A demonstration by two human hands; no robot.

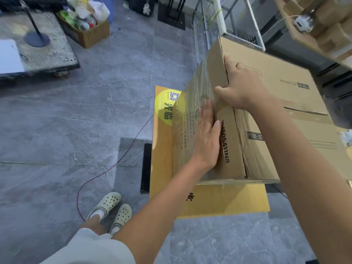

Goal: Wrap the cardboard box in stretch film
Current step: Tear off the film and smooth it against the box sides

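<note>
A large brown cardboard box (276,96) stands tilted on a flat yellow-orange carton (224,201). Clear stretch film (198,92) covers its left face and glints with wrinkles. My left hand (206,134) lies flat with straight fingers against that filmed face, near the box's front corner. My right hand (242,84) reaches over the top, its fingers curled over the upper left edge and its thumb down on the filmed side. No film roll is in view.
A flat trolley (47,54) with a black stand is at the far left. An open box of clutter (85,25) sits on the grey tiled floor behind it. A wire rack (213,25) stands behind the box, shelves with cartons (323,25) at right. A thin cord (106,168) runs by my feet.
</note>
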